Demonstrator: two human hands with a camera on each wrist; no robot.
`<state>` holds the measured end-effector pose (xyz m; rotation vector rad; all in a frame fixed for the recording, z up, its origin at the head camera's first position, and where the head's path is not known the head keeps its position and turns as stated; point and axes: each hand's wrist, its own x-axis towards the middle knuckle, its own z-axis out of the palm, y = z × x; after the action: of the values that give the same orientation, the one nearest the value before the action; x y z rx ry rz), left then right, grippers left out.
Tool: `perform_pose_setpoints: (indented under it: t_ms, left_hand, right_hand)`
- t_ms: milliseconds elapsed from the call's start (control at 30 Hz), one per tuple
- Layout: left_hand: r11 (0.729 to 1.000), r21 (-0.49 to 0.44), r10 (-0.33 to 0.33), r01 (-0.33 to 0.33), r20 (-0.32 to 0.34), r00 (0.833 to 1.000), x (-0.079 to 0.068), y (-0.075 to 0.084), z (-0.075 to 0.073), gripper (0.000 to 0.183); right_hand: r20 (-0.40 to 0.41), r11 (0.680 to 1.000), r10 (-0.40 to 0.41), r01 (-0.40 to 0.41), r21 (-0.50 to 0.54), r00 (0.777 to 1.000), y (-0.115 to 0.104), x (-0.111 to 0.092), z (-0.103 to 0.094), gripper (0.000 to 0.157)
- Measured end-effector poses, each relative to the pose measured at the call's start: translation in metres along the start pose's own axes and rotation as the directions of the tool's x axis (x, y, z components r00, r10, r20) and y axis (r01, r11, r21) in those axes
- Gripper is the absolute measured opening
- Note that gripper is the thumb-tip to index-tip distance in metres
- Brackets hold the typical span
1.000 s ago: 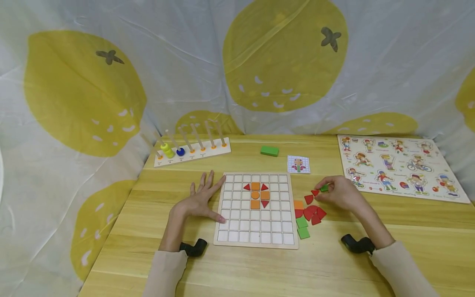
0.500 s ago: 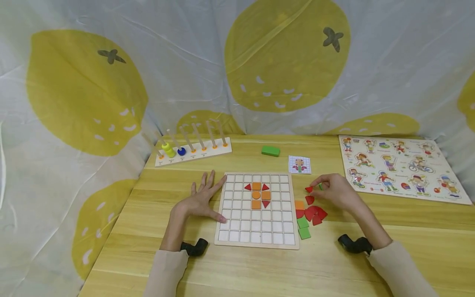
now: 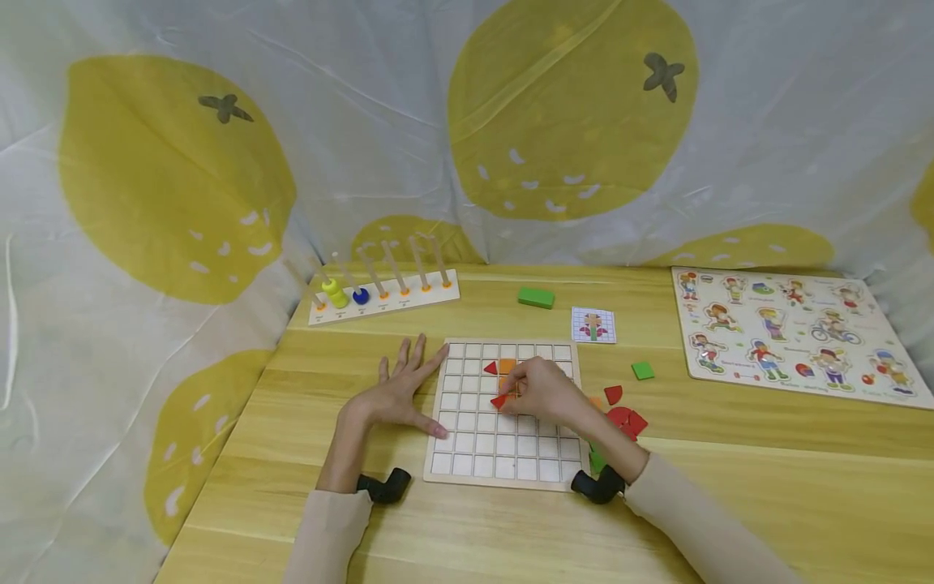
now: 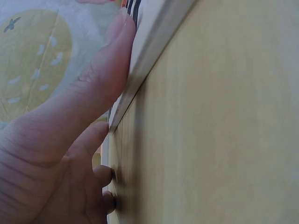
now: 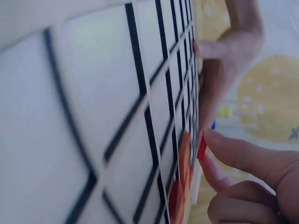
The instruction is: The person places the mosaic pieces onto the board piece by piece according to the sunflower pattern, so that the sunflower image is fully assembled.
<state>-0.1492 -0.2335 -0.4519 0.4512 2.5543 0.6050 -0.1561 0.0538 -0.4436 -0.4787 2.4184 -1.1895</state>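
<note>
the left hand (image 3: 392, 399), fingers spread wide, touches the pale wooden grid board (image 3: 484, 444) beside it; the right hand (image 3: 546, 392) pinches a small red triangular piece (image 3: 498, 401) above the board, flat red pieces (image 3: 620, 417) near its wrist

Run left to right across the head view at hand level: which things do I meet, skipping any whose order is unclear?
Left hand → red triangular tile on the gridded board → right hand, pinching another red tile → red quarter-circle tile → green square tile → sports-figure puzzle board.
</note>
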Motion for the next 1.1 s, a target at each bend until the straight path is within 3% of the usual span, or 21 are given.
perform_pose_setpoints:
  t_ms: [233, 1100]
  left_hand:
    - [1.0, 0.008, -0.01, 0.01, -0.001, 1.0, 0.001, 0.002, 0.0, 0.134]
    - [1.0, 0.008, -0.011, 0.011, -0.002, 1.0, 0.001, 0.0, 0.002, 0.134]
  right_hand:
    - [-0.037, 0.998, 0.011, -0.014, -0.06, 0.999, -0.008, 0.012, 0.018, 0.016]
    - [-0.051, 0.999, 0.03, -0.032, -0.035, 0.998, -0.004, 0.014, 0.016, 0.013]
